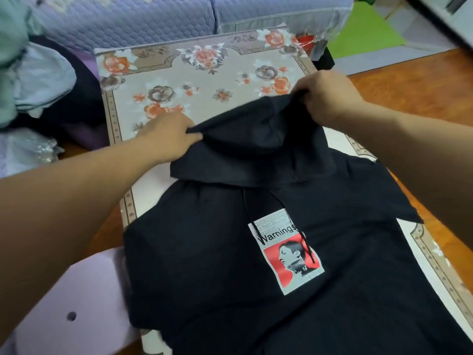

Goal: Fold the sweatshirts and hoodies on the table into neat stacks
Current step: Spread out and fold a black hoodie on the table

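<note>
Nearest me, the black hoodie (256, 265) lies front up on the table, its body spilling off the near edge toward the camera. Printed patch (285, 252) reading "Warnings" sits mid-chest, with a drawstring (307, 245) trailing across it.

I see both hands at the hood (256, 139), which points to the far side. My left hand (167, 134) pinches the hood's left edge, fingers closed on a fold of cloth. My right hand (325, 94) grips the hood's peak, fingers curled round the fabric and lifting it slightly clear of the table.

Handling, my judgement: soft, limp knit of middling weight, no stiffness; it will drape and sag wherever unsupported. Not fragile, not slippery, though it may drag on the cover. Best holds are seams and edges: hood rim, shoulders, hem. The drawstring could stray out of a fold. Sleeves I cannot make out clearly; the right one seems to hang off the right side.

Surface: a low table under a floral cloth (204, 73), pink and orange roses, grey border, apparently with a clear plastic overlay at the far right corner.

Room: a quilted lilac sofa (128, 19) on the far side; a heap of pale green, light blue and dark garments (33, 73) at left; wood floor (409, 80) at right; a green mat (366, 34) far right; a lilac plastic stool (76, 303) near left.
</note>
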